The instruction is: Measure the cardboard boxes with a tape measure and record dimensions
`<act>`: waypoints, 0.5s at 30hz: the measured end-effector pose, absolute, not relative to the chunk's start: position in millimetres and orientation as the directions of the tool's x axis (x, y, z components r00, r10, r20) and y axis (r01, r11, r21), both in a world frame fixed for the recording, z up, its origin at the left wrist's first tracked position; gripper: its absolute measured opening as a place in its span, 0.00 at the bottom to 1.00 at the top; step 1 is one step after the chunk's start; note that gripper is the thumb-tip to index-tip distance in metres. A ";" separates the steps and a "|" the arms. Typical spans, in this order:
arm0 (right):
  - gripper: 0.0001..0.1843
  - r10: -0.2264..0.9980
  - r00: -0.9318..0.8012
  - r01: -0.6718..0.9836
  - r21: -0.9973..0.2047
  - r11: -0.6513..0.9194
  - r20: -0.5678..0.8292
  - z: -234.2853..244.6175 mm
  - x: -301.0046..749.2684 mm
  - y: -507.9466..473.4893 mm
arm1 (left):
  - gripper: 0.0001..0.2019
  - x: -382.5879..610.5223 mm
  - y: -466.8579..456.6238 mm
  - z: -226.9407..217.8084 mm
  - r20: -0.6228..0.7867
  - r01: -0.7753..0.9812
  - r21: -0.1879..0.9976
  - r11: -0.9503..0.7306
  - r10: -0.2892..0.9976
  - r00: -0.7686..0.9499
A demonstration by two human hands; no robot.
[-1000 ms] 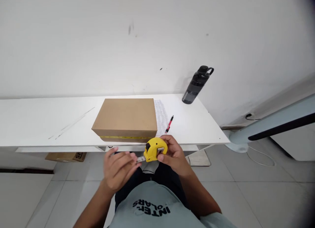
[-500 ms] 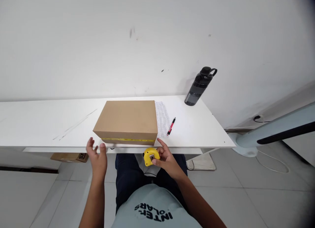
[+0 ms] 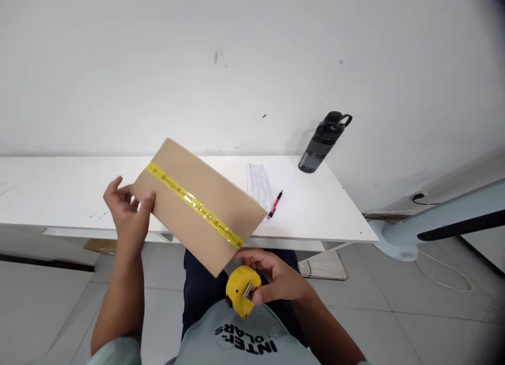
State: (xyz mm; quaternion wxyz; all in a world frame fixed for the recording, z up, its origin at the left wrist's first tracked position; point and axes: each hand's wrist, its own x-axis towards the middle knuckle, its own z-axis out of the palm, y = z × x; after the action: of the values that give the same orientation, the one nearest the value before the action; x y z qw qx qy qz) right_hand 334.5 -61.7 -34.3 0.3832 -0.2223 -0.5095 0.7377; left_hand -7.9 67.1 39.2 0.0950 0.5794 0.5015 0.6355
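My left hand [image 3: 128, 215] grips the left end of a brown cardboard box [image 3: 197, 204] and holds it tilted up off the white table [image 3: 323, 212], its side with a yellow tape strip [image 3: 195, 206] facing me. My right hand [image 3: 276, 278] is closed round a yellow tape measure [image 3: 241, 290], held low over my lap just under the box's lower right corner. The tape blade looks retracted.
A printed sheet [image 3: 260, 183] and a red and black pen [image 3: 275, 204] lie on the table right of the box. A dark water bottle [image 3: 323, 142] stands at the back right corner by the wall. A pale blue fan base [image 3: 394, 239] and a cable sit on the floor at the right.
My left hand let go of the tape blade, reached to the box and lifted it, tilting it toward me. My right hand lowered the tape measure toward my lap.
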 end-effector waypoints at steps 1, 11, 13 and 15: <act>0.39 0.770 -0.635 -0.330 -0.924 -0.195 0.065 -29.0 327.1 -61.0 | 0.39 -4.8 82.3 52.0 0.634 0.449 0.749 -0.486 0.722 -0.276; 0.41 0.792 -0.611 -0.281 -0.941 -0.189 0.024 -3.0 253.6 -49.4 | 0.31 74.2 196.7 60.6 0.321 0.248 0.925 -0.289 0.942 -0.100; 0.35 0.839 -0.543 -0.295 -0.944 -0.149 0.037 -0.3 259.2 -55.0 | 0.24 76.5 175.1 60.7 0.531 0.350 0.826 -0.441 0.817 -0.224; 0.33 0.891 -0.451 -0.333 -0.935 -0.122 0.045 2.6 270.3 -63.4 | 0.20 64.9 135.3 55.2 0.742 0.450 0.654 -0.608 0.631 -0.227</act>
State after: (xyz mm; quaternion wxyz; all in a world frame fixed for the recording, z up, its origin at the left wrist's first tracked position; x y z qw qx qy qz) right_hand 270.3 -63.4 2.6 0.4412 -0.2822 -0.4942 0.6938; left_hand 64.9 135.3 55.2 0.0697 0.6179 0.4374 0.6496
